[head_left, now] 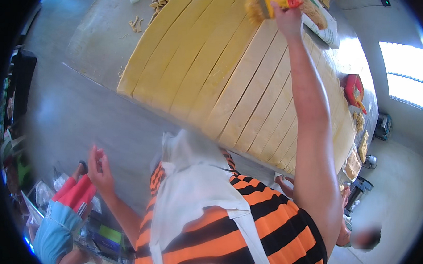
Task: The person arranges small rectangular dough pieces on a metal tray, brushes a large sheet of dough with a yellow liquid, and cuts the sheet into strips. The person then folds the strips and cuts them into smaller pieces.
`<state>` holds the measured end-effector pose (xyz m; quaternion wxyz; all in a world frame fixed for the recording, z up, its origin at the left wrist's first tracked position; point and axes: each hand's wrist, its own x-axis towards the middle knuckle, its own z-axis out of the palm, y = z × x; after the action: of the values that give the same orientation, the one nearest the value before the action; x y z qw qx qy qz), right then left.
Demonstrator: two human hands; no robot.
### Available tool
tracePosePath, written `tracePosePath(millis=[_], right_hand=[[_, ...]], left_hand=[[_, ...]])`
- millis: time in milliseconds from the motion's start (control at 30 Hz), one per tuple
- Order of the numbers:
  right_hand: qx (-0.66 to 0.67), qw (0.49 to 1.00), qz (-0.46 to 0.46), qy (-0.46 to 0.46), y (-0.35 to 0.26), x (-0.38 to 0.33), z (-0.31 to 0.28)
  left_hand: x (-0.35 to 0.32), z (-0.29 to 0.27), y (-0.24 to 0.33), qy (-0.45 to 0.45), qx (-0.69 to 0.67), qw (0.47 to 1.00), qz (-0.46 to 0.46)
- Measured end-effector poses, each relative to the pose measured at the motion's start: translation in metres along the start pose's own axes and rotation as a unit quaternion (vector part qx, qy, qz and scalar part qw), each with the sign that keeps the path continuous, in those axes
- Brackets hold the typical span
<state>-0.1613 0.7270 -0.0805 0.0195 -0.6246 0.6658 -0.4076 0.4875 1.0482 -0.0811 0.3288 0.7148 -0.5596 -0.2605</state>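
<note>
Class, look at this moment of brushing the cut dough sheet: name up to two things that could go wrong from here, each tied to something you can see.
1. The right hand holds the brush at full stretch over the far end of the dough strips; the reach may press unevenly or drag a strip out of line.
2. The left hand hangs free off the table, so nothing steadies the lean.

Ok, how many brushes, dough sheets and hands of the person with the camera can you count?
brush: 1
dough sheet, cut into strips: 1
hands: 2, the left hand and the right hand
Total: 4
</note>
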Motion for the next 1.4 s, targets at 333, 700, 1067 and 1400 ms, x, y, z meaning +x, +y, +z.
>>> tracePosePath(millis=[333, 700, 1067, 1400], right_hand=[[-0.028, 0.995, 0.019, 0.097, -0.116, 0.003, 0.122], [0.245, 0.946, 0.19, 0.096, -0.32, -0.276, 0.092], [0.187, 0.956, 0.194, 0.116, -0.316, -0.352, 0.008], [0.213, 0.943, 0.208, 0.147, -0.26, -0.306, -0.055]], left_hand=[[-0.029, -0.031, -0.02, 0.006, -0.072, 0.993, -0.088], [0.045, -0.068, -0.07, -0.079, -0.042, 0.99, 0.111], [0.078, -0.059, -0.057, -0.14, -0.09, 0.964, 0.209], [0.072, -0.037, -0.027, -0.109, -0.067, 0.977, 0.173]])
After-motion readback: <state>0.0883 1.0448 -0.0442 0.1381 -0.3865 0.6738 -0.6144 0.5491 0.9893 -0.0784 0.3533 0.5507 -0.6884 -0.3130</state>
